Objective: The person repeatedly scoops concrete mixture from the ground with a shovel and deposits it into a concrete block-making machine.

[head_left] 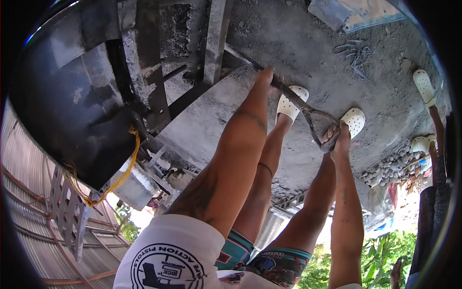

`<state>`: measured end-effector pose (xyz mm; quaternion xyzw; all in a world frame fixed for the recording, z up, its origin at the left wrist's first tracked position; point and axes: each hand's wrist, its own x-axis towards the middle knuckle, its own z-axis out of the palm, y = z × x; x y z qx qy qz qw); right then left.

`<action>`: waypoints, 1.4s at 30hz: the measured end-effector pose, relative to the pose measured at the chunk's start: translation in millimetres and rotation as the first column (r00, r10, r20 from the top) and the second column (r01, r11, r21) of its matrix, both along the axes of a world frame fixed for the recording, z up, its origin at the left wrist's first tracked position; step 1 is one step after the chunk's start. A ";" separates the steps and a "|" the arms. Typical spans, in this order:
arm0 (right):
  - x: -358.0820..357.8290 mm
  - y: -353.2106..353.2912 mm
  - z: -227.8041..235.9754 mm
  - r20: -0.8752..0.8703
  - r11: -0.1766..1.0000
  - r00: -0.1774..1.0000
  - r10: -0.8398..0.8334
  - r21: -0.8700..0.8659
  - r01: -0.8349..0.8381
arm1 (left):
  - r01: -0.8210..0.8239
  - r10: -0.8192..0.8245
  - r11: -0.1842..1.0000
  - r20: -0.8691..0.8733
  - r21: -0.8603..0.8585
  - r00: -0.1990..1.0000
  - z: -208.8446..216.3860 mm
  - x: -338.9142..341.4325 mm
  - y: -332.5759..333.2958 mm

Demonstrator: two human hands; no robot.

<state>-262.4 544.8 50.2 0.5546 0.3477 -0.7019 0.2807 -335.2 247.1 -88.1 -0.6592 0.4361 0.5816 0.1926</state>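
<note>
across the middle of the view spread the ground (pixel 284 41), grey, dusty and gritty, with a smoother, paler stretch beside the dark frame at the left. over that left side loomed a black metal vessel (pixel 53 120), its broad wall curved and patched with dull grey; whatever was in it was hidden from this angle. corrugated sheeting (pixel 29 212), ribbed and greyish, filled the lower left. near the top stood a straight grey post (pixel 217 38), smeared with dried, rough material. the tool (pixel 294 98), a long dark shaft widening into a d-shaped handle, ran slantwise above the ground between the post and the person's right shin; its far end was hidden by the post. rounded pebbles (pixel 392 168) lay heaped at the right, near another person's pale clogs (pixel 423 86). a frayed yellow rope (pixel 122 179) hung in a loop from the black vessel. the person wore white clogs (pixel 291 103), smooth and pierced with round holes. the left grip (pixel 266 77) was curled around the shaft, towards the post; the right grip (pixel 335 136) was closed over the end of the handle, fingers wrapped round its crosspiece.
</note>
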 end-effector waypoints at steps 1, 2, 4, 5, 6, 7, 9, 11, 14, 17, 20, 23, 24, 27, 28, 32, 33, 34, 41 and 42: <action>6.1 6.2 -0.9 -0.015 1.000 1.000 -0.004 -0.015 0.004 | -0.038 0.039 0.999 -0.055 0.025 0.998 -7.8 5.6 2.8; 12.2 9.7 -0.7 -0.033 0.999 0.999 -0.012 -0.034 0.011 | -0.072 0.077 0.996 -0.111 0.048 0.991 -12.8 10.2 2.2; 28.8 4.5 10.8 -0.004 0.998 0.998 -0.067 -0.013 0.067 | -0.111 0.122 0.987 -0.101 0.113 0.987 -13.1 14.6 -14.7; 36.0 -0.7 19.3 -0.004 0.997 0.997 -0.071 0.044 0.071 | -0.161 0.179 0.972 -0.098 0.172 0.979 -12.6 15.3 -19.4; 43.0 -2.9 26.0 -0.005 0.992 0.997 -0.076 0.101 0.076 | -0.143 0.161 0.974 -0.097 0.175 0.982 -14.2 17.8 -13.4; 59.5 2.8 30.1 0.015 0.988 0.995 -0.101 0.117 0.099 | -0.130 0.139 0.980 -0.052 0.149 0.989 -10.3 28.7 0.3; 91.9 7.6 45.4 -0.011 0.982 0.989 -0.151 0.116 0.151 | -0.104 0.101 0.994 0.059 0.044 0.993 0.6 48.6 14.6; 116.7 21.9 57.0 -0.038 0.974 0.987 -0.156 0.157 0.160 | -0.062 0.056 0.996 0.080 0.069 0.995 10.4 69.8 35.0; 129.1 18.8 87.9 -0.075 0.971 0.986 -0.150 0.177 0.161 | -0.014 0.005 0.996 0.101 0.088 0.995 16.8 93.5 31.9; 160.0 -1.2 102.9 -0.134 0.961 0.972 -0.195 0.170 0.216 | 0.048 -0.050 0.999 0.097 0.015 0.994 25.6 99.9 19.5; 193.9 -6.5 112.0 -0.159 0.946 0.960 -0.228 0.196 0.258 | 0.030 -0.036 0.992 0.049 0.119 0.998 30.7 122.5 26.5; 219.1 -11.0 110.9 -0.186 0.941 0.961 -0.207 0.229 0.247 | 0.053 -0.062 0.986 0.051 0.158 0.997 32.2 140.6 26.8; 219.5 -11.1 112.8 -0.163 0.939 0.964 -0.210 0.240 0.245 | 0.067 -0.076 0.984 0.048 0.168 0.996 29.9 142.8 27.7; 200.2 -1.6 108.9 -0.158 0.934 0.976 -0.152 0.299 0.194 | 0.134 -0.142 0.973 0.029 0.190 0.989 13.3 128.6 30.9; 185.1 -0.3 103.9 -0.186 0.934 0.975 -0.117 0.313 0.172 | 0.054 -0.055 0.976 -0.001 0.210 0.998 10.3 115.6 24.6; 116.1 53.3 107.3 -0.398 0.878 0.900 0.178 0.476 0.037 | 0.366 -0.138 0.876 -0.565 0.313 0.813 -4.6 18.1 40.9; 94.3 63.7 136.7 -0.465 0.903 0.879 0.103 0.414 0.113 | 0.575 -0.283 0.804 -0.751 0.153 0.596 2.3 -13.0 37.0; 123.5 69.3 123.3 -0.387 0.908 0.919 0.075 0.408 0.098 | 0.371 -0.131 0.856 -0.543 0.360 0.829 -5.5 48.4 66.3; 340.7 93.3 123.6 -0.230 0.887 0.959 -0.165 0.390 0.246 | 0.269 -0.184 0.870 -0.234 0.412 0.955 71.4 215.8 158.6; 305.0 62.0 142.0 -0.427 0.908 0.873 -0.235 0.223 0.354 | 0.522 -0.312 0.826 -0.598 0.214 0.738 69.2 157.7 104.4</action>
